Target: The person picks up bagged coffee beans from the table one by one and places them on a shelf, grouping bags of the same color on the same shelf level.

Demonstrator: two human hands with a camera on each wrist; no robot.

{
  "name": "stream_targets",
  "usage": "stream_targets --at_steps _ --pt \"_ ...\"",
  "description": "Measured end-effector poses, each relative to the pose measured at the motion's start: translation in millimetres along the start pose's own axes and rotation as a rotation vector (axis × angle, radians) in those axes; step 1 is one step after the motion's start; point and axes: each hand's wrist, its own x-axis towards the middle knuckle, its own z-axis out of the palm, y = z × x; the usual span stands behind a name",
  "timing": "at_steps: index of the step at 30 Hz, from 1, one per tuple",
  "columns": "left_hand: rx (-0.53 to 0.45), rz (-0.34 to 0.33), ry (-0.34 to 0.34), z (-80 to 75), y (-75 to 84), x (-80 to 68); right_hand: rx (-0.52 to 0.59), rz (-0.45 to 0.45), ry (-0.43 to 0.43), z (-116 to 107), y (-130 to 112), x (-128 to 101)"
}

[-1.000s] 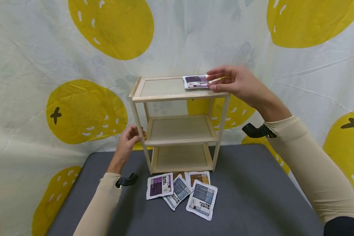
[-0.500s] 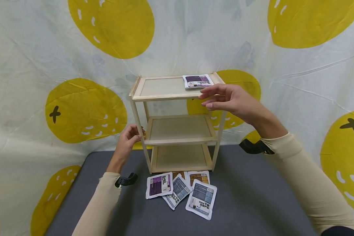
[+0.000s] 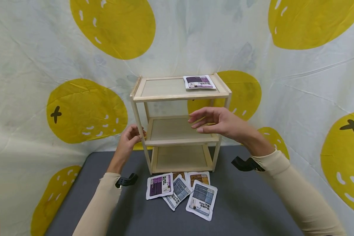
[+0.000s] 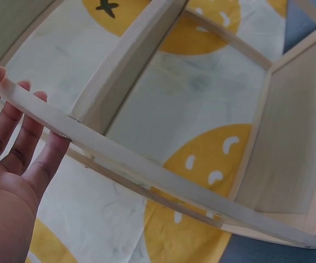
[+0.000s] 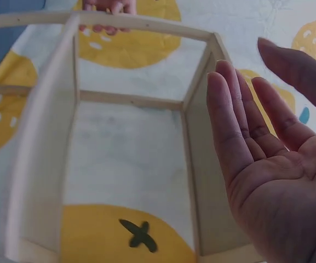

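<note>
- Head view: packet (image 3: 199, 82) atop rack (image 3: 162, 88), upper centre; loading apparently under way.
- Left hand (image 3: 129, 140) grips rack's left side; right hand (image 3: 221, 123) empty, fingers parted.
- Next: likely pick grey packet (image 3: 202, 199), lower centre.

Fitted beige long sleeves (image 3: 293, 195); a curved black band (image 3: 127, 181) on each wrist

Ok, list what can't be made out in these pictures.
Left brown packet: head view, mostly hidden by the lower purple packet and slanted blue packet.
Front-right packet: head view, fine print too small.
Left hand: left wrist view, part cut off by left edge.
Right hand: right wrist view, part cut off by right edge.
</note>
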Motion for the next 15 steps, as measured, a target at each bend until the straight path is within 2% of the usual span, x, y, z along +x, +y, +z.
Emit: stream_targets --at_steps 8,15 --pt "0.001 -0.001 0.004 0.3 -0.7 0.1 0.063 -0.017 -0.053 23 22 2" --pt "0.002 0.004 0.004 0.5 -2.0 1.3 0.085 0.028 -0.074 41 45 5"
